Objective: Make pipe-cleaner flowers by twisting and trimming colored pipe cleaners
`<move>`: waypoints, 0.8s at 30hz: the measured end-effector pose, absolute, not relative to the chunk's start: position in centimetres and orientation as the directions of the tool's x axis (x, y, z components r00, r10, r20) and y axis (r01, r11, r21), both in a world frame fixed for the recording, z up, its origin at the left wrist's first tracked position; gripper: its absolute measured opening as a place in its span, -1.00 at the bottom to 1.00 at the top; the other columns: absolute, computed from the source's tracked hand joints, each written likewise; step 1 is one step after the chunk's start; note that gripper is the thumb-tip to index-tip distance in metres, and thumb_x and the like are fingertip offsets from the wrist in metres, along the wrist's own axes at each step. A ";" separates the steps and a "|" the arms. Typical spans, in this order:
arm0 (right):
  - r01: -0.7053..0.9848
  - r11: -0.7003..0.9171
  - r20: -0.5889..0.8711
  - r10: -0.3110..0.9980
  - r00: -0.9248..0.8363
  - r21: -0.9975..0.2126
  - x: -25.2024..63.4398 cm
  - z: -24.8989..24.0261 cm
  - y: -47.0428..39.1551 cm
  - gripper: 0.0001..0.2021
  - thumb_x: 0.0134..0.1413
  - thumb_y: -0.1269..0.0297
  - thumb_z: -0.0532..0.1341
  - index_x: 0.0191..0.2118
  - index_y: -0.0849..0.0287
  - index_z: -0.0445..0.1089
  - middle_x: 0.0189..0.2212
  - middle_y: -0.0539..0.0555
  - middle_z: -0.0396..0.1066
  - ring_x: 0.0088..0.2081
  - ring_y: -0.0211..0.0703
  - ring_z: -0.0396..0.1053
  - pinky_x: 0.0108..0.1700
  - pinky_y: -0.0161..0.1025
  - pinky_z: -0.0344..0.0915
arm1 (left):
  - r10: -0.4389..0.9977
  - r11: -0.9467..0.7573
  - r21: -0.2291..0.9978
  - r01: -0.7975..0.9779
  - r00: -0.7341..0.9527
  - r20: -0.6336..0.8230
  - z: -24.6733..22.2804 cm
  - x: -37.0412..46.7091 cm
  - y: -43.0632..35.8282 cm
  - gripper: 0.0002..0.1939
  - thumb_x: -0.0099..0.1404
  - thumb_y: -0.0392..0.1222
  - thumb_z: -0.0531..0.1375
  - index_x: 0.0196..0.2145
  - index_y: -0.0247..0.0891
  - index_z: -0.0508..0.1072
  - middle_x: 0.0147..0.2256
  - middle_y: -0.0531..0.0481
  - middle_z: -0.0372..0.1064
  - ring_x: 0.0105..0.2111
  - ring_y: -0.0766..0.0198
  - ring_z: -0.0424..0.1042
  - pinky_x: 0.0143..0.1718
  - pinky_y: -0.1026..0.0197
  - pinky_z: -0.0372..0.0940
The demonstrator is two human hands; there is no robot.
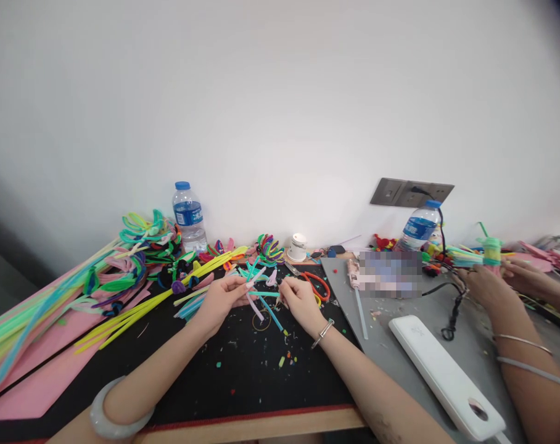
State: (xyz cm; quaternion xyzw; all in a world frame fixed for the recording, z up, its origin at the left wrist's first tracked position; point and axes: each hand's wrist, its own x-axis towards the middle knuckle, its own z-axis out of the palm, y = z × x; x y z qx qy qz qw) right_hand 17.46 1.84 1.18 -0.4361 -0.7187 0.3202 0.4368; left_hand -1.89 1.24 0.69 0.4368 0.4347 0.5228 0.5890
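My left hand is closed in a pinch on a lilac pipe cleaner above the black mat. Facing it, my right hand has its fingers curled together, and a teal pipe cleaner runs to its fingertips. Around and behind the fingers, other teal and lilac pieces cross, so it is hard to tell which are held and which lie on the mat. A blue strip slants down toward the mat. Just past my right hand lie orange-handled scissors.
Bundled pipe cleaners and pink sheets cover the left side. Water bottles and a paper cup stand by the wall. A glue gun, cable and white power bank lie right, beside another person's hands.
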 end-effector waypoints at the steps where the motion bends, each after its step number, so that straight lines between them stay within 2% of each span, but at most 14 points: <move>1: 0.352 0.423 0.341 0.900 -0.272 -0.835 17.4 1.2 1.6 -0.66 0.11 0.24 0.06 -0.66 0.19 0.18 -0.73 -0.10 0.11 -0.64 -0.36 0.07 -0.54 -0.39 0.02 | 0.997 0.069 0.962 -0.266 0.048 -0.058 0.7 -2.0 1.4 -0.76 -0.03 -0.11 0.36 -0.43 -0.28 0.46 -0.46 0.02 0.47 -0.41 0.18 0.51 -0.29 0.15 0.41; 3: 0.356 0.430 0.309 0.885 -0.349 -0.830 17.0 1.1 1.2 -0.74 0.01 0.26 0.17 -0.63 0.21 0.27 -0.72 -0.10 0.18 -0.64 -0.37 0.07 -0.55 -0.40 0.02 | 0.998 0.053 0.947 -0.317 -0.011 -0.059 0.6 -2.1 1.5 -0.73 -0.06 -0.12 0.37 -0.41 -0.29 0.46 -0.44 0.00 0.47 -0.41 0.17 0.52 -0.28 0.14 0.41; 5: 0.372 0.424 0.256 0.869 -0.423 -0.826 16.4 0.8 0.9 -0.86 -0.08 0.27 0.25 -0.51 0.23 0.38 -0.66 -0.08 0.29 -0.63 -0.37 0.10 -0.55 -0.41 0.05 | 0.995 0.027 0.930 -0.367 -0.080 -0.060 0.5 -2.2 1.7 -0.72 -0.10 -0.15 0.39 -0.41 -0.30 0.46 -0.46 0.02 0.46 -0.43 0.20 0.51 -0.29 0.15 0.41; 8: 0.358 0.359 0.182 0.879 -0.442 -0.862 15.8 0.3 0.8 -0.80 -0.08 0.25 0.25 -0.31 0.25 0.45 -0.59 -0.02 0.42 -0.62 -0.35 0.17 -0.53 -0.40 0.10 | 0.989 -0.006 0.921 -0.391 -0.138 -0.052 0.4 -2.3 1.8 -0.72 -0.11 -0.16 0.39 -0.42 -0.30 0.46 -0.51 0.08 0.44 -0.45 0.27 0.48 -0.32 0.21 0.41; 11: 0.268 0.240 0.121 0.911 -0.395 -0.933 15.5 0.1 0.9 -0.74 -0.01 0.27 0.18 -0.20 0.28 0.43 -0.58 0.02 0.46 -0.63 -0.33 0.21 -0.55 -0.40 0.12 | 0.988 -0.014 0.921 -0.390 -0.145 -0.046 0.4 -2.3 1.7 -0.72 -0.08 -0.13 0.37 -0.41 -0.30 0.46 -0.48 0.08 0.45 -0.43 0.30 0.47 -0.30 0.24 0.41; 13: 0.212 0.186 0.097 0.923 -0.372 -0.959 15.4 0.2 0.9 -0.77 0.01 0.29 0.14 -0.23 0.27 0.43 -0.59 0.02 0.45 -0.66 -0.35 0.18 -0.58 -0.40 0.09 | 0.989 -0.009 0.923 -0.385 -0.143 -0.050 0.5 -2.2 1.5 -0.72 -0.08 -0.13 0.38 -0.40 -0.29 0.46 -0.49 0.10 0.44 -0.42 0.30 0.47 -0.28 0.22 0.41; 16: 0.209 0.187 0.100 0.924 -0.369 -0.960 15.4 0.5 0.8 -0.86 0.00 0.32 0.12 -0.40 0.24 0.40 -0.62 -0.01 0.42 -0.69 -0.37 0.12 -0.61 -0.41 0.04 | 0.991 0.010 0.933 -0.359 -0.119 -0.057 0.6 -1.9 1.3 -0.69 -0.11 -0.13 0.39 -0.40 -0.28 0.45 -0.48 0.09 0.45 -0.40 0.24 0.49 -0.24 0.14 0.41; 20: 0.307 0.306 0.193 0.917 -0.348 -0.901 15.5 1.0 0.4 -0.86 0.00 0.39 0.08 -0.53 0.19 0.28 -0.68 -0.07 0.30 -0.65 -0.34 0.15 -0.55 -0.39 0.07 | 0.997 0.013 0.976 -0.219 -0.067 -0.028 0.8 -1.7 1.1 -0.66 -0.07 -0.03 0.36 -0.38 -0.27 0.44 -0.44 0.02 0.49 -0.36 0.15 0.52 -0.19 0.07 0.40; 24: 0.433 0.500 0.407 0.865 -0.294 -0.750 16.1 1.4 0.2 -0.85 0.05 0.39 0.06 -0.51 0.16 0.21 -0.64 -0.09 0.17 -0.59 -0.31 0.10 -0.48 -0.36 0.02 | 1.000 0.014 0.996 -0.090 0.002 -0.014 1.1 -1.6 1.0 -0.70 -0.04 0.00 0.34 -0.42 -0.26 0.46 -0.46 0.00 0.51 -0.37 0.10 0.53 -0.23 0.08 0.41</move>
